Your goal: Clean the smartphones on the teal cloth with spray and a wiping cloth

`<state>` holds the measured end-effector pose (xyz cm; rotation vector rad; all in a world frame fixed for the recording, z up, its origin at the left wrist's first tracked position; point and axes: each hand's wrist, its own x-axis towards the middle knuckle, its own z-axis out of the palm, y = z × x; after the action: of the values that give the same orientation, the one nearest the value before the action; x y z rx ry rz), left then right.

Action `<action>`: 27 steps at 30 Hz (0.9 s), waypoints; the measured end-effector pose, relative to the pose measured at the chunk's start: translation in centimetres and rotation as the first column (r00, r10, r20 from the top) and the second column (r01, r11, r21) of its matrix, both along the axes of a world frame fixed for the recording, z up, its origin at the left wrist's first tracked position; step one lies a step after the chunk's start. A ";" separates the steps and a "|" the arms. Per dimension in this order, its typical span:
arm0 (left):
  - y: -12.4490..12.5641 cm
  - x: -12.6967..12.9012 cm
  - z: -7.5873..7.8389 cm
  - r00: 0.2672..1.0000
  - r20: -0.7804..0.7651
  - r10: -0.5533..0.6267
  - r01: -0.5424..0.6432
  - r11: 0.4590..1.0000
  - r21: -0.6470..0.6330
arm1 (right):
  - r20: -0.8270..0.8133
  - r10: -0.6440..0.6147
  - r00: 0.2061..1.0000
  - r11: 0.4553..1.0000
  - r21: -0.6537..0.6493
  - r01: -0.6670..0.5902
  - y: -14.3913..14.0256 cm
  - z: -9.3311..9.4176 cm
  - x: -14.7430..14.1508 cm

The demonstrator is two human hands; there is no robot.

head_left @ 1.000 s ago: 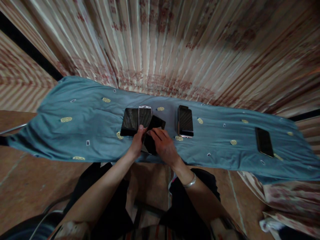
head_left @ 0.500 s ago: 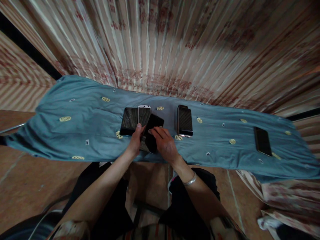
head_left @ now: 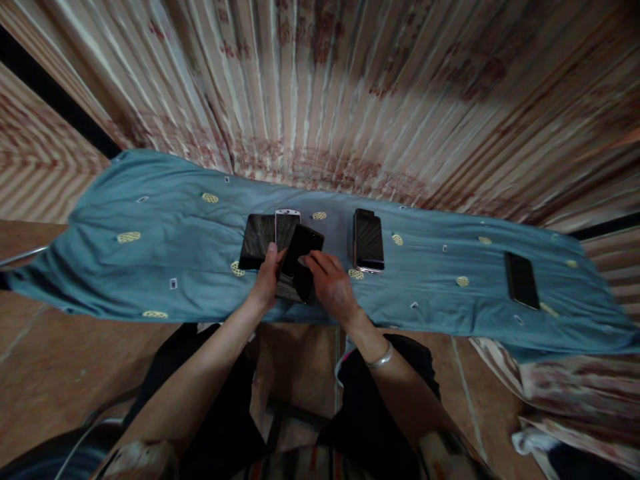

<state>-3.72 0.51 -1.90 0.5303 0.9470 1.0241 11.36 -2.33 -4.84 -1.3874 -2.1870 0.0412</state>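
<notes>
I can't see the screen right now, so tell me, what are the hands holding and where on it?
Both hands hold one black phone: the left hand grips its left edge, the right hand its right side, fingers on the face.

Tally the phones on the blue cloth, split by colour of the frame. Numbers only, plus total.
Black phones: 4, namely one held in both hands, one flat at the left of the group, one in the middle, one far right
White-framed phone: 1
Total: 5
</notes>
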 end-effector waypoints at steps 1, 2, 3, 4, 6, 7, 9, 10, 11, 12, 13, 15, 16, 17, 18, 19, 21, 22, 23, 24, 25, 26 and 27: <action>-0.1 0.0 0.1 1.000 0.002 -0.002 0.002 1.000 -0.006 | -0.005 -0.016 1.000 1.000 0.004 0.016 0.1 0.0 0.1; -0.1 0.0 0.1 1.000 0.007 -0.001 0.001 1.000 -0.009 | -0.005 -0.025 1.000 1.000 0.006 0.025 0.2 -0.1 0.2; -0.1 0.0 0.2 1.000 0.014 0.004 -0.004 1.000 -0.011 | 0.000 -0.023 1.000 1.000 0.004 0.023 0.2 -0.1 0.2; 0.0 -0.1 0.3 1.000 0.020 0.011 -0.010 1.000 -0.015 | 0.010 -0.011 1.000 1.000 0.000 0.011 0.0 -0.1 0.0; 0.2 -0.3 0.4 0.999 0.030 0.030 -0.029 0.999 -0.019 | 0.035 0.032 0.999 0.999 -0.016 -0.032 -0.5 -0.1 -0.4; 0.4 -0.4 0.4 0.999 0.033 0.041 -0.040 0.999 -0.017 | 0.046 0.057 0.997 0.998 -0.021 -0.056 -0.8 -0.1 -0.7; 0.6 -0.8 0.5 0.997 0.041 0.062 -0.062 0.998 0.002 | 0.056 0.093 0.994 0.996 -0.017 -0.092 -1.4 -0.2 -1.2; 0.7 -0.9 0.6 0.997 0.046 0.069 -0.069 0.997 0.017 | 0.057 0.102 0.993 0.995 -0.008 -0.102 -1.7 -0.2 -1.5; 0.8 -1.0 0.6 0.996 0.051 0.074 -0.075 0.997 0.031 | 0.055 0.109 0.992 0.994 -0.001 -0.110 -1.9 -0.2 -1.6; 0.9 -1.1 0.6 0.996 0.055 0.077 -0.079 0.996 0.043 | 0.054 0.118 0.992 0.993 0.001 -0.118 -2.0 -0.3 -1.8; 0.9 -1.2 0.6 0.995 0.057 0.080 -0.083 0.995 0.050 | 0.052 0.131 0.990 0.991 -0.003 -0.131 -2.1 -0.3 -1.8; 0.9 -1.2 0.7 0.995 0.057 0.084 -0.087 0.995 0.051 | 0.050 0.150 0.987 0.989 -0.016 -0.149 -2.0 -0.2 -1.7; 0.8 -1.2 0.7 0.995 0.056 0.082 -0.084 0.995 0.048 | 0.048 0.149 0.988 0.989 -0.018 -0.148 -1.9 -0.1 -1.6; 0.8 -1.1 0.7 0.996 0.056 0.076 -0.079 0.996 0.044 | 0.045 0.140 0.989 0.990 -0.015 -0.139 -1.8 0.0 -1.4; 0.8 -1.0 0.8 0.996 0.057 0.069 -0.071 0.997 0.040 | 0.040 0.125 0.991 0.992 -0.007 -0.124 -1.6 0.1 -1.2; 0.8 -1.0 0.8 0.996 0.057 0.063 -0.065 0.997 0.036 | 0.035 0.110 0.993 0.994 0.000 -0.110 -1.4 0.2 -1.0; 0.8 -0.9 0.9 0.997 0.059 0.059 -0.060 0.998 0.030 | 0.031 0.102 0.994 0.995 0.007 -0.102 -1.3 0.3 -0.8; 0.8 -0.9 0.9 0.996 0.059 0.061 -0.063 0.998 0.027 | 0.034 0.107 0.994 0.994 0.005 -0.107 -1.3 0.3 -0.8; 0.8 -0.9 0.8 0.996 0.057 0.065 -0.067 0.997 0.024 | 0.041 0.115 0.993 0.993 0.003 -0.115 -1.5 0.3 -0.9; 0.9 -1.0 0.7 0.996 0.055 0.070 -0.072 0.997 0.024 | 0.049 0.124 0.991 0.992 0.002 -0.124 -1.7 0.3 -1.1; 1.0 -1.1 0.6 0.996 0.049 0.077 -0.079 0.997 0.027 | 0.058 0.135 0.989 0.991 0.001 -0.136 -1.9 0.2 -1.2; 1.1 -1.3 0.5 0.995 0.041 0.086 -0.087 0.996 0.033 | 0.062 0.148 0.987 0.989 0.002 -0.148 -2.2 0.2 -1.5; 1.2 -1.4 0.3 0.995 0.029 0.096 -0.097 0.995 0.039 | 0.065 0.162 0.985 0.987 0.006 -0.163 -2.5 0.1 -1.7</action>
<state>-5.15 1.67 -1.56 0.5072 0.9371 1.1367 9.66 -4.84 -4.72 -1.2162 -2.3461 0.0440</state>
